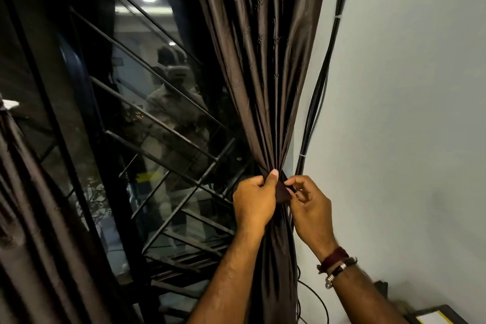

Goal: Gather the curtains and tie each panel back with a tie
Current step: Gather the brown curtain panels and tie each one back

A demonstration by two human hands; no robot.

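Observation:
The right curtain panel (260,66) is dark brown and shiny, gathered into a narrow bunch at the window's right edge. A brown fabric tie (282,193) wraps the bunch at its narrowest point. My left hand (253,200) grips the bunch and the tie from the left, thumb pressed up on the fabric. My right hand (310,202) pinches the tie's end on the right side. The left curtain panel (39,218) hangs loose at the far left, with a white piece (9,104) at its upper part.
The dark window (147,118) with a metal grille lies between the panels. A bundle of black cables (319,92) runs down the pale wall (407,113) just right of the curtain. A dark device (441,314) sits at the bottom right.

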